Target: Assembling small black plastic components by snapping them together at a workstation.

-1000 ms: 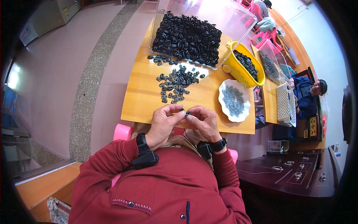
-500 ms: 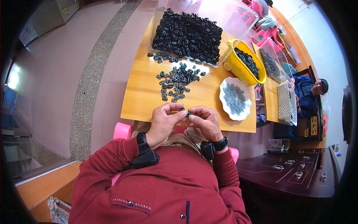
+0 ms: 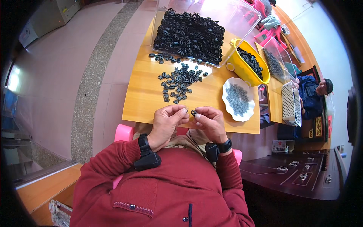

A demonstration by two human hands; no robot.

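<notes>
Both my hands are together over the near edge of the table. Between thumb and fingertips, my right hand (image 3: 210,123) pinches a small black oval plastic piece with holes (image 3: 193,112). My left hand (image 3: 169,123) is closed in a pinch just left of it; whatever its fingertips hold is too small to make out. A narrow gap separates the two hands. Ahead of them lies a loose pile of similar black pieces (image 3: 180,80). Right of the hands, a white wavy-rimmed dish (image 3: 228,102) holds many tiny silvery-grey pieces (image 3: 239,99).
A clear plastic bin (image 3: 236,36) heaped with black pieces (image 3: 189,36) stands at the back. Beside it is a yellow tub (image 3: 242,68) of black pieces. Farther right, a person in dark blue (image 3: 311,92) sits by a white perforated basket (image 3: 291,105).
My hands have drawn slightly apart, opening a gap between their fingertips. The black oval piece has come away with my right hand and shows more fully.
</notes>
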